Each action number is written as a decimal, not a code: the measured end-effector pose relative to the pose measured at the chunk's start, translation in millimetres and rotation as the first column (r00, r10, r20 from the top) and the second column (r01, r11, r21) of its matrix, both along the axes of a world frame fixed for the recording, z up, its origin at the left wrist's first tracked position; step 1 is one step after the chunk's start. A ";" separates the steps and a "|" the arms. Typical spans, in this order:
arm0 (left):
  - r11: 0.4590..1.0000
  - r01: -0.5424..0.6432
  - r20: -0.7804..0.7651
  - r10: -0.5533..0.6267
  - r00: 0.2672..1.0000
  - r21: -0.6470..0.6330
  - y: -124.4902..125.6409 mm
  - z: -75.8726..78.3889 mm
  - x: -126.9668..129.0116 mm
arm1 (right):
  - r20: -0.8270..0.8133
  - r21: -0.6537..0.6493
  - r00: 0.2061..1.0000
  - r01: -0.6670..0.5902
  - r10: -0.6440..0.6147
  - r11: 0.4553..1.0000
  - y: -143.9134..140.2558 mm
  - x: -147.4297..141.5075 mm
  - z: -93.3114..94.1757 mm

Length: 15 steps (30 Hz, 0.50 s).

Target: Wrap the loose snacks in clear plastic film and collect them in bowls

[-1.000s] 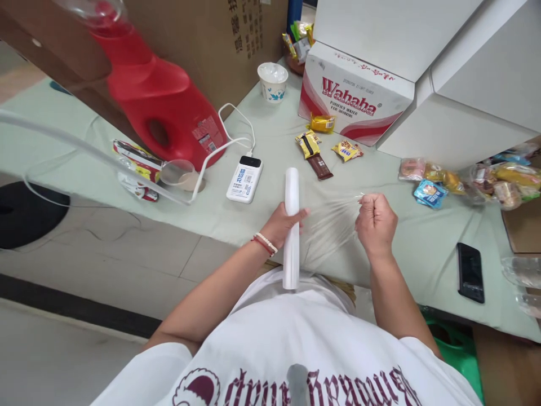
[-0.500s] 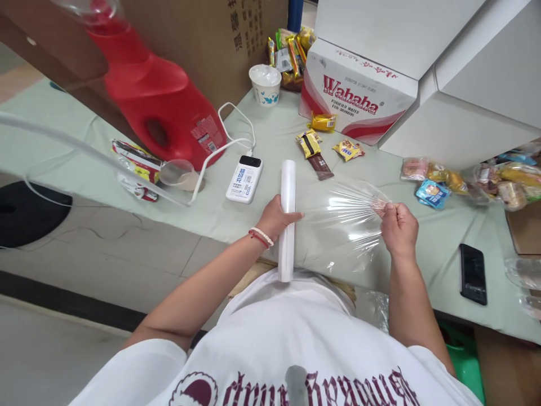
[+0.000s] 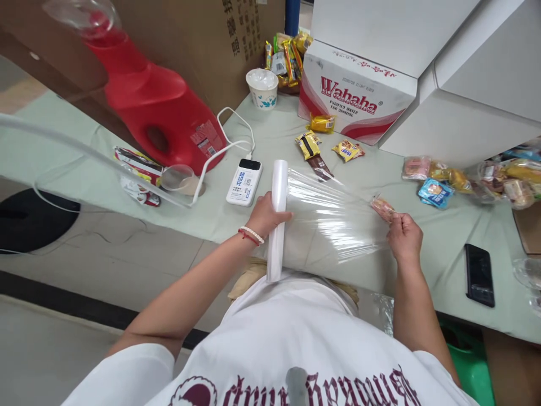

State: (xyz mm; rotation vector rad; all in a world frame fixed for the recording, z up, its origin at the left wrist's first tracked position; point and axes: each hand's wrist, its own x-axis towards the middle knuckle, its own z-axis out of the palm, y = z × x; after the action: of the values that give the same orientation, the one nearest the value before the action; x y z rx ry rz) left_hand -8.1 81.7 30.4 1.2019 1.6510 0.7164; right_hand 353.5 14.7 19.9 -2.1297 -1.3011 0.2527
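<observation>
Now left hand (image 3: pixel 264 217) grip clamped on wrap roll (image 3: pixel 276 220); right hand (image 3: pixel 403 237) pinches film (image 3: pixel 333 223) edge, stretched between.

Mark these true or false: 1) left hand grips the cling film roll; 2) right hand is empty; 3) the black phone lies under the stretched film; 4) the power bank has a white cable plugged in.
1) True: the left hand grips the cling film roll.
2) False: the right hand pinches the stretched film by its edge.
3) False: the black phone lies apart, right of the film.
4) True: the white cable runs to the power bank.
</observation>
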 end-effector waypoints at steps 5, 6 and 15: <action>0.999 0.049 -0.110 -0.051 0.993 -0.020 8.0 1.5 -13.1 | 0.011 -0.033 0.999 0.042 -0.042 0.999 -1.6 12.6 -7.3; 0.997 0.079 -0.135 -0.080 0.988 -0.013 10.1 0.7 -14.3 | 0.002 -0.050 0.999 0.043 -0.043 0.998 -2.3 14.8 -10.2; 0.945 0.325 -0.571 -0.250 0.782 0.032 20.8 -5.0 -1.7 | -0.051 -0.237 0.999 -0.002 -0.011 0.972 -17.1 13.6 -24.1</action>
State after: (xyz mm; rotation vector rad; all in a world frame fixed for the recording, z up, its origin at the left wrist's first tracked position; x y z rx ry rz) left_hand -9.8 102.5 25.4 1.8446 1.8384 0.2806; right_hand 367.1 -2.5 -4.2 -2.3067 -1.2903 0.4797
